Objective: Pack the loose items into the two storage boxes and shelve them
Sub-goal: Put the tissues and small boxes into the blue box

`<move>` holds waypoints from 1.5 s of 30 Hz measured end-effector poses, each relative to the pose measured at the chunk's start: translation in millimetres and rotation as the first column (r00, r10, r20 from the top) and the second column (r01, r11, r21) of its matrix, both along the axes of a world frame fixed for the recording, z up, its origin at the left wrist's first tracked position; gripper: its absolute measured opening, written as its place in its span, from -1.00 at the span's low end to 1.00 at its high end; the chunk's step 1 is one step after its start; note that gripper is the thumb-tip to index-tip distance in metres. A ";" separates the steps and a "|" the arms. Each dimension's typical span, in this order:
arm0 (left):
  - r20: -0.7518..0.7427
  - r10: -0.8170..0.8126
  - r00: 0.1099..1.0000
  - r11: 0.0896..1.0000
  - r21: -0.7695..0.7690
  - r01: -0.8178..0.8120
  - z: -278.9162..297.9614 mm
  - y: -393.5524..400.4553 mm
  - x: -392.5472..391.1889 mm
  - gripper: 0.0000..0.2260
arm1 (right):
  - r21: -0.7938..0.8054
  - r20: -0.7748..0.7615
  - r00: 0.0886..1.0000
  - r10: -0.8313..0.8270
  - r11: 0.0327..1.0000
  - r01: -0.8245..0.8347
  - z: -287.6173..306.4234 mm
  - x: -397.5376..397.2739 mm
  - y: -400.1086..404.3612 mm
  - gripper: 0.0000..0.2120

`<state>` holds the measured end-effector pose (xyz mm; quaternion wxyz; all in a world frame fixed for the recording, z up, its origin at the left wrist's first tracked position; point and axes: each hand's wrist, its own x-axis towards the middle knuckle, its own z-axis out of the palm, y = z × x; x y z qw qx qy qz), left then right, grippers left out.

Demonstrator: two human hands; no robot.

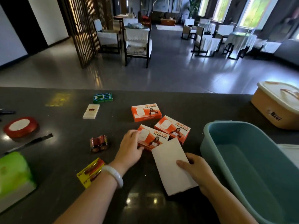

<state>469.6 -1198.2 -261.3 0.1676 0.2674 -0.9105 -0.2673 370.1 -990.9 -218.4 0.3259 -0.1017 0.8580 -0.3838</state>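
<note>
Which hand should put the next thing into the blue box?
The right hand, probably. It already holds the white packet and sits right beside the open teal storage box. The left hand is farther from the box, gripping an orange WiFi box on the counter.

Notes from my feed: two bare forearms enter from the bottom edge, no sleeves in view on either. The left hand has a smooth, pale, milky-white round bangle at the wrist, thick and glossy, stone-like in finish. The right hand shows no ring, watch or band. Fingernails are short and unpainted, as far as I can tell.
</note>
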 end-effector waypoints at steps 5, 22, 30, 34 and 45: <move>0.430 -0.222 0.875 0.960 -0.060 0.274 25.3 -34.9 -40.6 -0.14 | 0.044 -0.119 0.991 0.060 0.997 -0.055 15.4 -12.8 6.5 -0.72; 0.553 -0.259 0.792 0.936 -0.059 0.347 17.8 -47.5 -59.5 -0.03 | 0.113 -0.180 0.967 0.181 0.980 -0.162 45.0 -32.1 -7.6 -0.62; 0.329 -0.143 0.934 0.990 0.051 0.133 52.6 -36.4 -19.0 0.03 | -0.029 -0.210 0.964 0.163 0.985 -0.173 85.6 -45.5 18.3 -0.88; 0.272 0.003 0.962 0.999 0.044 -0.016 78.5 -9.6 -13.8 0.02 | -0.149 -0.185 0.977 0.105 0.980 -0.133 106.3 -57.7 44.9 -0.91; 0.074 0.081 0.994 0.986 0.139 -0.090 122.6 120.5 -100.3 0.01 | -0.116 -0.148 0.988 0.049 0.991 -0.067 102.4 -162.9 157.4 -0.79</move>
